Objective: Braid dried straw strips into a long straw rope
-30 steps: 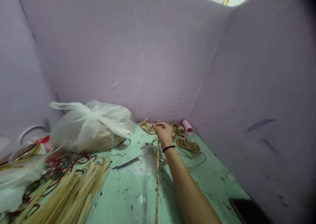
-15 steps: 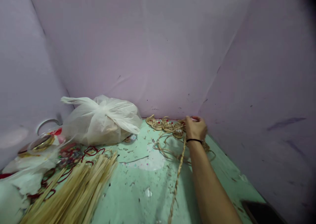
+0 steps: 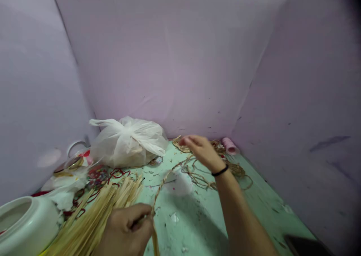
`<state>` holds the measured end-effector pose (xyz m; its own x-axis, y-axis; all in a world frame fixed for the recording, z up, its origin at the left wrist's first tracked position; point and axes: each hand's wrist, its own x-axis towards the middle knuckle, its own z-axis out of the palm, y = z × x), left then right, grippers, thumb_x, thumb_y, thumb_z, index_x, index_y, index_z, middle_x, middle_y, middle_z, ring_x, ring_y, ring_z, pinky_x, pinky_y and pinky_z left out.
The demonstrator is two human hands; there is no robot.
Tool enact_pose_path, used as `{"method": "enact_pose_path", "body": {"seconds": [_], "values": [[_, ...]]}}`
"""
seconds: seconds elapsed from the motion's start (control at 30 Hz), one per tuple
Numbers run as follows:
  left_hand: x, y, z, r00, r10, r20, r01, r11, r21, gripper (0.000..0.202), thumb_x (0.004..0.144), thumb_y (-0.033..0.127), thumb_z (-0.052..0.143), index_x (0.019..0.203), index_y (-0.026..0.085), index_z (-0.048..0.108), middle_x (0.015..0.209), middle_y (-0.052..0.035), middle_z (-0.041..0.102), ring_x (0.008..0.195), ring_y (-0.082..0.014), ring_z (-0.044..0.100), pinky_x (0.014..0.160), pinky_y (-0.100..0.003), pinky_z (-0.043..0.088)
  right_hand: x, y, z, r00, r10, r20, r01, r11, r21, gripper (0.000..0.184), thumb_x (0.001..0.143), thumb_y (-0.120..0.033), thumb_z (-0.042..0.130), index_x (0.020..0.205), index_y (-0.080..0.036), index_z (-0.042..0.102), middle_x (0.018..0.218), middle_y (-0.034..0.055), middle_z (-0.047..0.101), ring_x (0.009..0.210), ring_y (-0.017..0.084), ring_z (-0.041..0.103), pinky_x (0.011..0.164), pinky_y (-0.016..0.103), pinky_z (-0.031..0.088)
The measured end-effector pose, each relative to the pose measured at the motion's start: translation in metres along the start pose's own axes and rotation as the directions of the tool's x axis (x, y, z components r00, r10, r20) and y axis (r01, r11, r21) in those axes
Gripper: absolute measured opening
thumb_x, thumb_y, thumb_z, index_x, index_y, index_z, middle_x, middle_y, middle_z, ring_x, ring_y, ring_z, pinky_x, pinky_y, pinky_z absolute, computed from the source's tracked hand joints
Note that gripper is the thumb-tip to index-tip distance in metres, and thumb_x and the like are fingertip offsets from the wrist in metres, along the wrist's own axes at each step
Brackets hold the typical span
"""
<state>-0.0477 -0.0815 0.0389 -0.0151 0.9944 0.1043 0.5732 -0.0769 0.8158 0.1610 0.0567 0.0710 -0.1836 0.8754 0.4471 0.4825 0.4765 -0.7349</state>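
Observation:
My left hand (image 3: 129, 227) is closed in a pinch on a braided straw cord (image 3: 160, 188), low in the middle of the view. From my fingers the cord curves up and away across the table, and a flat unbraided strand hangs below them. My right hand (image 3: 201, 150), with a black band on its wrist, hovers farther back, fingers stretched to the left and slightly blurred. Beneath it the cord runs out of sight. A scalloped woven straw piece (image 3: 180, 145) lies behind that hand, partly covered. Loose coils of thin cord (image 3: 197, 177) lie below it.
A tied white plastic bag (image 3: 129, 143) sits at the back left. Dry straw strips (image 3: 104, 207), red yarn (image 3: 118, 172) and a white pot (image 3: 31, 218) are at the left. A pink thread spool (image 3: 230, 147) lies by the right corner. Purple walls (image 3: 183, 60) enclose the green table (image 3: 180, 233).
My left hand has come into view pinching the cord. My right hand has moved left, off the woven piece's right part, uncovering the pink spool. The view has shifted, showing the white pot.

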Motion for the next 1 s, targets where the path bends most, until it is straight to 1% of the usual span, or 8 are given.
{"method": "enact_pose_path", "body": {"seconds": [0.1,0.2,0.33,0.43,0.53,0.73,0.87,1.0], "values": [[0.016,0.013,-0.010,0.987,0.041,-0.153,-0.035,0.998,0.045,0.019,0.061,0.031,0.049,0.052,0.018,0.060,0.049,0.0020,0.051,0.052,-0.0115,0.047,0.047,-0.017,0.035,-0.008,-0.006,0.030,0.947,-0.049,0.316,0.032,0.998,0.060,0.023,0.077,-0.028,0.045,0.084,-0.015,0.063,0.086,0.0052,0.064,0.079,0.015,0.056,0.070,0.026,0.041],[0.038,0.017,-0.021,0.972,0.046,-0.232,-0.040,0.999,0.032,0.020,0.060,0.030,0.048,0.056,0.016,0.061,0.053,0.0017,0.054,0.054,-0.0120,0.048,0.049,-0.018,0.035,-0.014,0.009,0.038,0.872,0.052,0.486,-0.138,0.980,0.142,0.022,0.075,-0.032,0.048,0.076,-0.014,0.060,0.068,0.0040,0.063,0.061,0.012,0.055,0.055,0.022,0.040],[0.071,0.015,-0.017,0.960,0.044,-0.278,-0.025,0.997,0.071,0.022,0.063,0.029,0.045,0.056,0.015,0.060,0.050,0.0012,0.052,0.052,-0.0118,0.047,0.049,-0.019,0.033,-0.013,0.026,0.036,0.922,0.196,0.335,-0.312,0.888,0.338,0.018,0.069,-0.033,0.054,0.067,-0.015,0.051,0.052,-0.0022,0.053,0.038,0.006,0.043,0.038,0.017,0.031],[0.087,0.019,0.008,0.954,0.187,-0.236,-0.083,0.917,0.389,0.022,0.067,0.024,0.042,0.056,0.015,0.059,0.056,-0.0019,0.057,0.058,-0.0144,0.052,0.053,-0.022,0.034,-0.012,0.024,0.043,0.916,0.317,0.245,-0.391,0.841,0.374,0.020,0.065,-0.032,0.057,0.061,-0.015,0.049,0.051,-0.0018,0.051,0.037,0.005,0.040,0.035,0.017,0.025],[0.095,0.025,0.043,0.945,0.320,-0.061,-0.194,0.702,0.685,0.025,0.071,0.021,0.038,0.070,0.015,0.062,0.065,-0.0072,0.062,0.061,-0.0184,0.057,0.057,-0.026,0.036,-0.015,0.020,0.053,0.883,0.348,0.314,-0.461,0.769,0.444,0.030,0.069,-0.041,0.052,0.055,-0.015,0.047,0.049,-0.0020,0.046,0.040,0.005,0.038,0.036,0.018,0.023],[0.105,0.022,0.086,0.899,0.335,0.283,-0.427,0.522,0.738,0.028,0.067,0.015,0.040,0.082,0.012,0.063,0.075,-0.0131,0.064,0.070,-0.0233,0.060,0.061,-0.030,0.040,-0.014,0.040,0.061,0.851,0.448,0.275,-0.525,0.718,0.456,0.032,0.063,-0.035,0.058,0.045,-0.017,0.039,0.040,-0.0061,0.032,0.039,0.005,0.028,0.039,0.021,0.020],[0.107,0.014,0.085,0.919,0.320,0.229,-0.377,0.551,0.745,0.027,0.069,0.018,0.038,0.082,0.015,0.062,0.077,-0.0108,0.064,0.070,-0.0232,0.060,0.060,-0.030,0.040,-0.008,0.056,0.049,0.818,0.571,0.077,-0.526,0.686,0.502,0.014,0.058,-0.021,0.057,0.050,-0.014,0.049,0.046,-0.0032,0.044,0.043,0.006,0.035,0.042,0.020,0.023],[0.113,0.005,0.076,0.983,0.175,0.056,-0.158,0.641,0.751,0.027,0.070,0.021,0.038,0.076,0.018,0.064,0.075,-0.0111,0.064,0.071,-0.0231,0.060,0.059,-0.028,0.038,-0.009,0.057,0.033,0.809,0.573,0.134,-0.539,0.631,0.558,0.013,0.055,-0.023,0.061,0.056,-0.014,0.052,0.052,-0.0026,0.048,0.048,0.007,0.040,0.042,0.018,0.024]]}}
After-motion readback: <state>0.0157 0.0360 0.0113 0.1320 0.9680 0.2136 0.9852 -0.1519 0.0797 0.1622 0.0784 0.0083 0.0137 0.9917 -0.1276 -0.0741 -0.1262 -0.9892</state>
